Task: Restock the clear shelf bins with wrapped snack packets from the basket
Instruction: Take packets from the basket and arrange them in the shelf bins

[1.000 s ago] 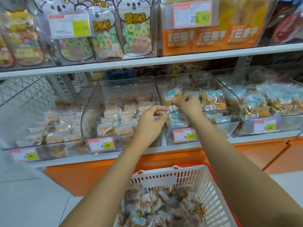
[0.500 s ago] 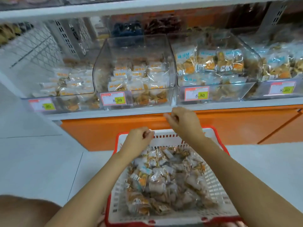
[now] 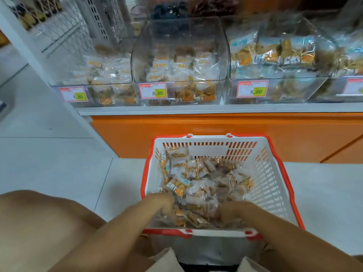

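Left hand (image 3: 160, 203) and right hand (image 3: 234, 212) sunk among wrapped snack packets (image 3: 198, 181) at the near end of the red-rimmed white basket (image 3: 272, 173), fingers hidden, grip impossible to tell, clear shelf bins (image 3: 180, 55) far behind

White, red-rimmed basket (image 3: 271, 173) sits near and upright, holding a loose heap of wrapped snack packets (image 3: 198, 185) (orange and blue print); clear shelf bins (image 3: 180, 46) stand far, side by side, partly filled.
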The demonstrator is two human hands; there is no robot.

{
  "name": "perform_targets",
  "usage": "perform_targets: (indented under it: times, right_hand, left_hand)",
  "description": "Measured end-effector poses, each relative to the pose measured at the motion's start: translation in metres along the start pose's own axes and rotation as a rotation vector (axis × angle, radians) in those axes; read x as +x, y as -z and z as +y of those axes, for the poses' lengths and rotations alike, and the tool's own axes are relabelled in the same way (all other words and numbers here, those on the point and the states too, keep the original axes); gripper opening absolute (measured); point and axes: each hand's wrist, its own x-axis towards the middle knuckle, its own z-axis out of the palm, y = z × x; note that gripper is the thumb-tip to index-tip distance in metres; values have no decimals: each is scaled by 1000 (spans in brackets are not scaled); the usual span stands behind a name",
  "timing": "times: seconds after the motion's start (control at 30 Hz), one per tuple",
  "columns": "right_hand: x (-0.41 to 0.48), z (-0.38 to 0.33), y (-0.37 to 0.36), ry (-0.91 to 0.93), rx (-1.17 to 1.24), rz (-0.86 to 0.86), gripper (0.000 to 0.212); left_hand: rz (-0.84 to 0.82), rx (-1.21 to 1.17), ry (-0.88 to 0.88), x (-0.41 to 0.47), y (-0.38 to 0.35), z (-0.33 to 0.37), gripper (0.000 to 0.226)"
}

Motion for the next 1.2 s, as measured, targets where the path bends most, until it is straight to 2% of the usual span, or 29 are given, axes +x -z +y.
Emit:
perform_targets:
  times: [0.07, 0.17, 0.23, 0.27, 0.37, 0.47, 0.5, 0.57, 0.63, 0.7, 0.8, 0.87, 1.0, 1.1, 1.2]
  right_hand:
    - [-5, -4, 12, 58, -109, 57, 34]
    - [-2, -8, 27, 74, 69, 200, 31]
    - [-9, -16, 33, 78, 226, 168, 30]
    - [-14, -18, 34, 76, 324, 148, 31]
    - [-21, -25, 35, 58, 898, 39, 40]
    - [-23, -34, 42, 147, 1233, -136, 71]
    - [-24, -38, 47, 217, 1344, -174, 70]
    - [-40, -48, 67, 386, 1521, -133, 48]
    - [-63, -54, 93, 542, 1547, 3, 28]
    - [-86, -53, 119, 658, 1432, 164, 21]
    - [-122, -46, 153, 820, 1331, 343, 39]
    - [-141, -42, 169, 847, 1266, 464, 42]
    - [-164, -23, 199, 767, 1282, 897, 54]
    - [-176, 9, 231, 621, 1325, 1231, 69]
    - [-180, 45, 272, 449, 1240, 1457, 46]
  left_hand:
    - [3, 10, -33, -4, 6, 4, 46]
    - [189, 125, -132, -13, 6, 13, 37]
    - [324, 181, -171, -18, 5, 18, 28]
    - [359, 209, -185, -21, 7, 19, 24]
    - [461, 219, -215, -32, 16, 17, 17]
    - [701, 77, -343, -44, 31, 17, 14]
    - [839, 66, -433, -49, 37, 20, 15]
    - [1064, 77, -601, -61, 50, 24, 19]
    - [1176, 14, -698, -68, 61, 25, 19]
    - [1184, -305, -677, -80, 73, 29, 25]
    - [1066, -971, -603, -103, 102, 48, 44]
    - [993, -1182, -609, -109, 124, 62, 42]
    - [964, -1221, -745, -119, 170, 88, 26]
    - [1084, -1067, -732, -118, 204, 104, 19]
    - [1227, -790, -676, -110, 236, 120, 23]
